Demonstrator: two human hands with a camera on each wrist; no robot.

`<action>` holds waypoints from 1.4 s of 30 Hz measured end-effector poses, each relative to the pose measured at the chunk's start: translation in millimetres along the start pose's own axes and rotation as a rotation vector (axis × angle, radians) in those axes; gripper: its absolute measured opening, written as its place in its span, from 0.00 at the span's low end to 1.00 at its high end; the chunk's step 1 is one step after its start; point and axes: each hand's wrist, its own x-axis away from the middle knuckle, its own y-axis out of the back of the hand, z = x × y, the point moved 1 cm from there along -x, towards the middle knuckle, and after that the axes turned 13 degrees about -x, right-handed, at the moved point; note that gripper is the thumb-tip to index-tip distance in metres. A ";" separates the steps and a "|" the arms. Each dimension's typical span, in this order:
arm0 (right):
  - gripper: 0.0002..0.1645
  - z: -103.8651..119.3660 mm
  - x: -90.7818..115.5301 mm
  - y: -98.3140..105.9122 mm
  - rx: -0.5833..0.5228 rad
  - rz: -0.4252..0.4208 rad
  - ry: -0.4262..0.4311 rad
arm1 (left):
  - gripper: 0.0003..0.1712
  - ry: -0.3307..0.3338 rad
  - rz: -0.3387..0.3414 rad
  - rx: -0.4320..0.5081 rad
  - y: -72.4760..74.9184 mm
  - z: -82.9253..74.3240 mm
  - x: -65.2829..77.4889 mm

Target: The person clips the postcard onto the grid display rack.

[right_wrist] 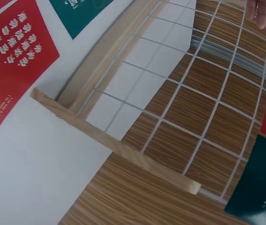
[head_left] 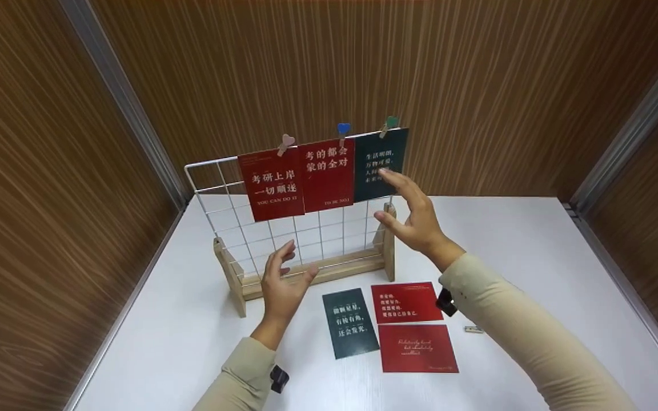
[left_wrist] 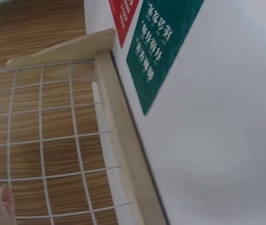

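My right hand (head_left: 414, 220) is raised in front of the green card (head_left: 377, 154) at the rack's right end, its fingers loosely bent and holding nothing. Lower down, my left hand (head_left: 284, 285) hovers before the rack's wooden base with fingers and thumb apart, also holding nothing. Two red cards, one on the left (head_left: 275, 197) and one in the middle (head_left: 329, 185), hang beside the green one on the white wire grid rack (head_left: 226, 186). A pink heart clip (head_left: 287, 142), a blue heart clip (head_left: 343, 130) and a green heart clip (head_left: 390, 123) sit along their top edges.
On the white table (head_left: 152, 342) lie another green card (head_left: 352, 338), an upper red card (head_left: 427, 305) and a lower red card (head_left: 443, 354). A small wooden clip (head_left: 473, 329) lies right of them, near the right sleeve. Wood-grain panels (head_left: 477, 85) enclose the table.
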 end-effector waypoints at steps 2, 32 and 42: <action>0.37 -4.1 7.3 2.2 0.003 -0.002 -0.020 | 0.36 0.009 0.010 -0.002 -3.4 2.5 5.1; 0.39 -50.6 122.3 43.4 0.139 -0.047 -0.369 | 0.42 0.298 0.277 -0.014 -48.7 31.9 56.8; 0.38 -58.5 149.3 58.2 0.153 -0.040 -0.446 | 0.44 0.323 0.370 -0.043 -55.1 37.7 64.5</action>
